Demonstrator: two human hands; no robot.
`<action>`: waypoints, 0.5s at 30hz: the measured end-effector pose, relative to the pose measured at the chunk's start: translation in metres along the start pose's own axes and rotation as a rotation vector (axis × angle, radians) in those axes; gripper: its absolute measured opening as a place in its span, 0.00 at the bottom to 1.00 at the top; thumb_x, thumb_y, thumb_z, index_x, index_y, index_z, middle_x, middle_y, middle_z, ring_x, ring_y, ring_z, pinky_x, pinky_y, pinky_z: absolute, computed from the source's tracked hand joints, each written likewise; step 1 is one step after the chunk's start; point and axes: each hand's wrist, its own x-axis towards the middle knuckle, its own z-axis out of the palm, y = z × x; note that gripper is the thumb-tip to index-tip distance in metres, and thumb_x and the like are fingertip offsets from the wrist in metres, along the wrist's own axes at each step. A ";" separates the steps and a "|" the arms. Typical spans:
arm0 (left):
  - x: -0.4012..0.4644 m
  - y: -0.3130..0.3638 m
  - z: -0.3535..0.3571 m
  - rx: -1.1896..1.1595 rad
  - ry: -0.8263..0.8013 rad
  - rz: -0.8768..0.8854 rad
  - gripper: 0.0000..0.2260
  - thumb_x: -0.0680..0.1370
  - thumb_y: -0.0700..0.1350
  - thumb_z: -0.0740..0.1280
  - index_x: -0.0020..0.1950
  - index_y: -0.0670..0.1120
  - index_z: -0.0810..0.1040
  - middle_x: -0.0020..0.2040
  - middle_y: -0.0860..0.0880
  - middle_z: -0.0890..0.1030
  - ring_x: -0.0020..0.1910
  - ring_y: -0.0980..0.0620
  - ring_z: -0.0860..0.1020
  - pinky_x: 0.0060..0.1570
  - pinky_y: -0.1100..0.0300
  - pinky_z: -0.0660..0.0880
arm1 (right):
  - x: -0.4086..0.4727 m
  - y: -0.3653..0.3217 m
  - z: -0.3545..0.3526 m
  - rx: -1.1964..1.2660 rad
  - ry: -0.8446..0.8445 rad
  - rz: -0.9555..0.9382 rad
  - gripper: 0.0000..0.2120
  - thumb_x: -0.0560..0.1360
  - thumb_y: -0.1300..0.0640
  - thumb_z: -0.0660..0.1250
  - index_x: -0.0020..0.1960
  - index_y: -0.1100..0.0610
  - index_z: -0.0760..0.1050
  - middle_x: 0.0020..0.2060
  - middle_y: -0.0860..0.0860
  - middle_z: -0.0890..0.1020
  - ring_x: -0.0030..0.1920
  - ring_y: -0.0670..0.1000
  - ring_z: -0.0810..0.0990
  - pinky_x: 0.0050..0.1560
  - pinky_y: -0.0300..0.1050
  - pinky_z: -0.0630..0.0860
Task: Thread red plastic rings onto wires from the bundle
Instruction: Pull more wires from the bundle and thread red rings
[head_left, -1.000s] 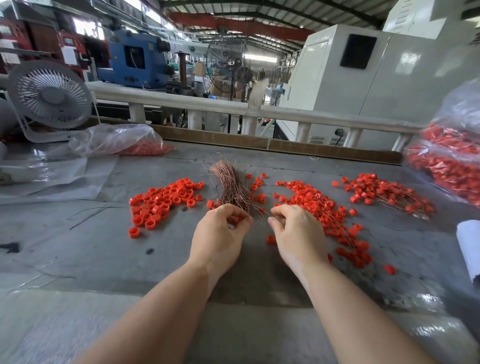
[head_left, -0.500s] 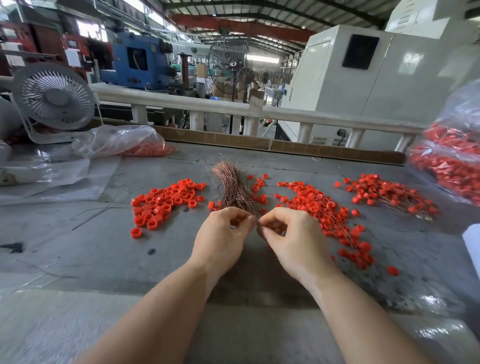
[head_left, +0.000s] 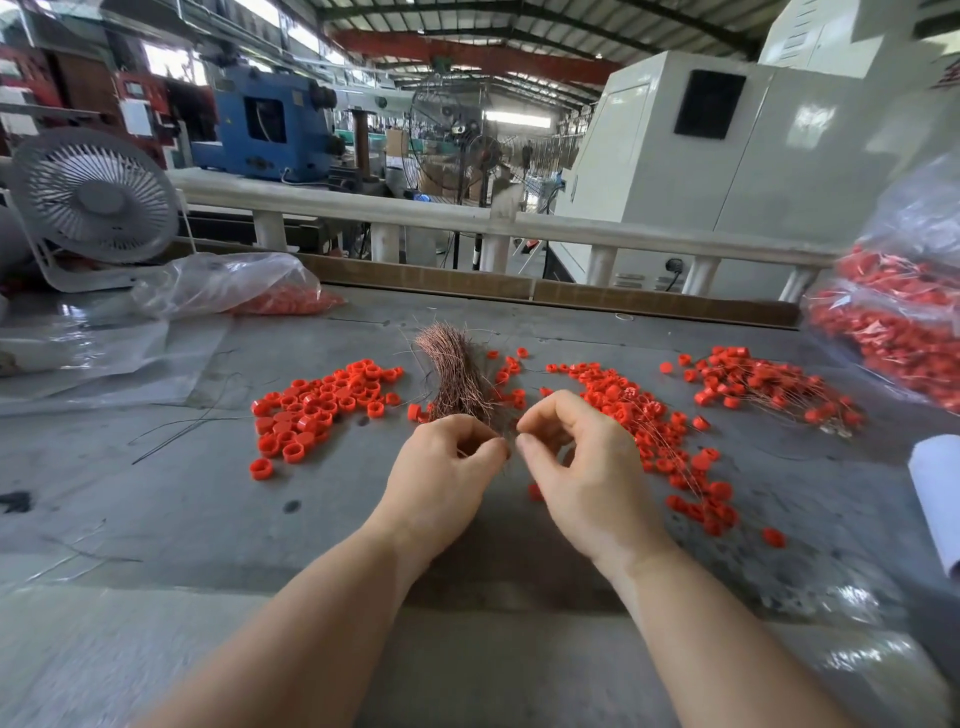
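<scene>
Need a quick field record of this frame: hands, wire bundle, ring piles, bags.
left hand: fingers curled, pinching at near end of wire bundle
right hand: thumb and forefinger pinched beside the left; held item too small to tell
loose rings: pile left of bundle
threaded rings: pile far right, wires showing
bag of rings: right edge
table: grey, carries it all

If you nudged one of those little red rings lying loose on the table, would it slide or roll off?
The loose red rings look like short hollow plastic, so probably very light and easily scattered. Most lie flat on the grey table, where a nudge would likely slide them. Any tipped on edge might roll.
</scene>
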 end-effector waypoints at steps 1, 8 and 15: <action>-0.002 0.001 0.001 0.050 -0.011 0.060 0.07 0.73 0.42 0.66 0.35 0.50 0.77 0.31 0.55 0.76 0.31 0.60 0.72 0.35 0.68 0.68 | 0.001 0.001 -0.001 -0.008 0.019 0.006 0.09 0.72 0.65 0.67 0.39 0.51 0.75 0.31 0.41 0.77 0.38 0.42 0.76 0.36 0.33 0.71; -0.008 -0.002 0.006 0.179 0.002 0.370 0.03 0.72 0.39 0.68 0.41 0.46 0.79 0.37 0.55 0.75 0.37 0.64 0.72 0.38 0.76 0.64 | 0.005 0.007 -0.002 0.000 0.125 0.012 0.10 0.74 0.70 0.63 0.46 0.57 0.79 0.43 0.49 0.80 0.45 0.48 0.78 0.49 0.42 0.75; -0.005 -0.007 0.005 0.235 0.083 0.327 0.03 0.74 0.43 0.68 0.41 0.50 0.77 0.36 0.57 0.72 0.37 0.67 0.71 0.37 0.76 0.64 | 0.005 0.001 -0.006 0.108 0.130 0.075 0.07 0.72 0.64 0.68 0.40 0.54 0.78 0.34 0.47 0.80 0.35 0.43 0.76 0.40 0.36 0.73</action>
